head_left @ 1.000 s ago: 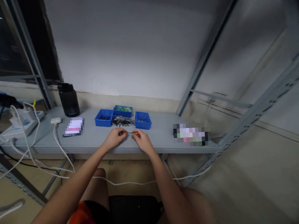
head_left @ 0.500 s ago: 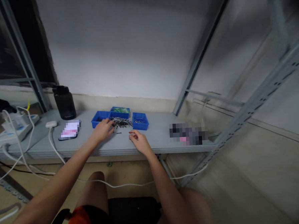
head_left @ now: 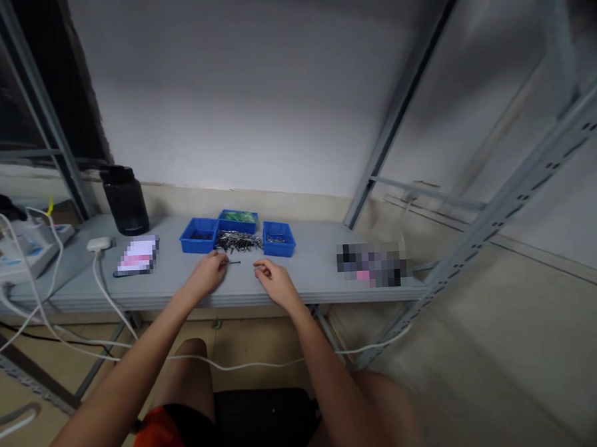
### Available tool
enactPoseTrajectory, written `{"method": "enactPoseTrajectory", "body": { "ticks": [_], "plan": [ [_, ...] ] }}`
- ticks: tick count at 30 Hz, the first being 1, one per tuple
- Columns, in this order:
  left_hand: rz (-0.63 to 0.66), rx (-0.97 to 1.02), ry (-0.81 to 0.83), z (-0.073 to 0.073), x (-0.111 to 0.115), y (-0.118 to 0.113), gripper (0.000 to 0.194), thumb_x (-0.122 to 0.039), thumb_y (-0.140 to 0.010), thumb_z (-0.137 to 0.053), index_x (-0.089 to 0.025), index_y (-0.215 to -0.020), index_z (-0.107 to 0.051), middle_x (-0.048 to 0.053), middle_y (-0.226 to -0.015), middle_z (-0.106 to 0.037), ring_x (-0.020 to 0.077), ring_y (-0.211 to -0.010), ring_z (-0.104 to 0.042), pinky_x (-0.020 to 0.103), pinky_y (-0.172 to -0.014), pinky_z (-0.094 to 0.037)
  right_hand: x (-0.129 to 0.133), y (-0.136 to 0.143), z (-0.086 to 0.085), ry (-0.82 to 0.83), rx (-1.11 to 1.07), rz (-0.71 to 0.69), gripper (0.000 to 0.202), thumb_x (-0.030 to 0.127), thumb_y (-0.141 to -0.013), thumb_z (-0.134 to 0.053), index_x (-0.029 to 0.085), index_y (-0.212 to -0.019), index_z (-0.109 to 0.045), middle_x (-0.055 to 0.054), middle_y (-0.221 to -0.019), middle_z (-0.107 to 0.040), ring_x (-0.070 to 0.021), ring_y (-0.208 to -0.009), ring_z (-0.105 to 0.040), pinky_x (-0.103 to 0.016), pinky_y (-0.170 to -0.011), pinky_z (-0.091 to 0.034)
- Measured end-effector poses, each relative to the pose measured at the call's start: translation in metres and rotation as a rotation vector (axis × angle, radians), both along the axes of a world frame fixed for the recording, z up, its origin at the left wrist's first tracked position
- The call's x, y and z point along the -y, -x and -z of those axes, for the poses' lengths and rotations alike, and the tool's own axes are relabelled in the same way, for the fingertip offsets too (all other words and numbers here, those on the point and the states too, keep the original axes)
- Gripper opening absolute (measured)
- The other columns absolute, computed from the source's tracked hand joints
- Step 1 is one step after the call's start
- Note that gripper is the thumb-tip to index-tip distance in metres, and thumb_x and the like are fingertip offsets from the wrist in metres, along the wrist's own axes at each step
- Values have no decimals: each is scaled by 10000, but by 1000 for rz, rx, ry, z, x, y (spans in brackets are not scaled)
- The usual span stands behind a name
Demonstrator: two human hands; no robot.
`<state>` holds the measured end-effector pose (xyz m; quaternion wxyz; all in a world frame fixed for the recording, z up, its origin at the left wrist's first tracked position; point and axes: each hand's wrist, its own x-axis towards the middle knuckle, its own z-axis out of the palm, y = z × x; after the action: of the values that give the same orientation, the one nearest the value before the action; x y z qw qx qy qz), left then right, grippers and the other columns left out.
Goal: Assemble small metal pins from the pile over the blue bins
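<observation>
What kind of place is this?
Probably a little work corner, maybe in a workshop: there's a grey shelf used as a bench, blue trays of small things, and a pile of thin, shiny pieces.

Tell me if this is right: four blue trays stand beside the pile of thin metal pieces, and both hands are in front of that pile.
Not four: the head view shows three blue trays, one left, one behind and one right, beside the pile of thin metal pieces. The left hand and right hand are in front of that pile.
</observation>
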<state>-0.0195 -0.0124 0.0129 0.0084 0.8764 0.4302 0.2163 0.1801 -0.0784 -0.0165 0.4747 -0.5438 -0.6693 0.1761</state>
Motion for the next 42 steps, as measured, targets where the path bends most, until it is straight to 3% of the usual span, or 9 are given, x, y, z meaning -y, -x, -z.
{"method": "enactPoseTrajectory", "body": {
  "ticks": [6,11,15,18,21,23,30,37,42],
  "plan": [
    [-2,55,-9,5,5,15,254,-90,-842,-424,-107,-942,-657,129,-902,-628,221,-855,-599,315,-833,-459,0,1,0,-2,31,19,224,277,-831,-487,206,-992,-627,-16,-760,-663,-165,-709,-607,-286,-702,-462],
    [-188,-7,-64,1,13,19,253,-214,-853,-495,-95,-1027,-635,162,-945,-619,278,-915,-589,361,-824,-452,-1,0,1,-12,47,19,223,274,-834,-489,198,-990,-629,-23,-769,-666,-164,-705,-606,-283,-692,-456],
    [-261,-72,-53,0,17,23,236,-249,-873,-476,-109,-893,-665,164,-876,-643,288,-878,-594,370,-781,-451,-1,1,1,-11,68,27,222,273,-834,-491,194,-987,-630,-26,-770,-668,-167,-713,-607,-284,-694,-456],
    [-163,-58,-33,1,21,14,231,-225,-880,-461,-127,-866,-670,147,-857,-653,267,-856,-597,348,-761,-451,0,1,1,-15,81,26,218,272,-838,-484,201,-983,-631,-24,-768,-671,-165,-712,-608,-281,-693,-455],
    [125,-21,5,2,23,-5,193,-224,-863,-497,-154,-883,-675,116,-865,-656,239,-874,-595,316,-788,-447,0,1,1,-20,88,14,217,277,-838,-489,207,-989,-628,-22,-767,-678,-165,-706,-612,-279,-684,-451],
    [241,-10,8,1,17,-18,185,-212,-856,-499,-156,-884,-674,115,-878,-651,238,-885,-589,315,-790,-447,0,1,1,-21,90,6,218,279,-837,-496,203,-994,-627,-26,-762,-680,-170,-704,-618,-279,-676,-451],
    [190,71,87,-7,-15,-28,156,-133,-799,-516,-131,-836,-667,119,-876,-659,232,-852,-604,316,-790,-446,-2,0,2,-18,66,17,207,268,-845,-489,206,-982,-632,-21,-755,-679,-160,-687,-617,-273,-675,-463],
    [330,263,210,4,6,-26,194,-260,-851,-499,-156,-861,-662,69,-841,-687,196,-786,-607,287,-737,-449,-2,0,0,-33,50,15,200,268,-840,-519,204,-989,-636,-41,-811,-698,-176,-752,-644,-302,-725,-482],
    [368,388,351,5,6,-24,231,-332,-835,-522,-152,-838,-666,45,-797,-689,177,-752,-604,274,-726,-452,-3,0,1,-30,68,11,204,288,-846,-541,214,-1011,-635,-45,-860,-704,-175,-795,-646,-310,-758,-484]
  ]
}}
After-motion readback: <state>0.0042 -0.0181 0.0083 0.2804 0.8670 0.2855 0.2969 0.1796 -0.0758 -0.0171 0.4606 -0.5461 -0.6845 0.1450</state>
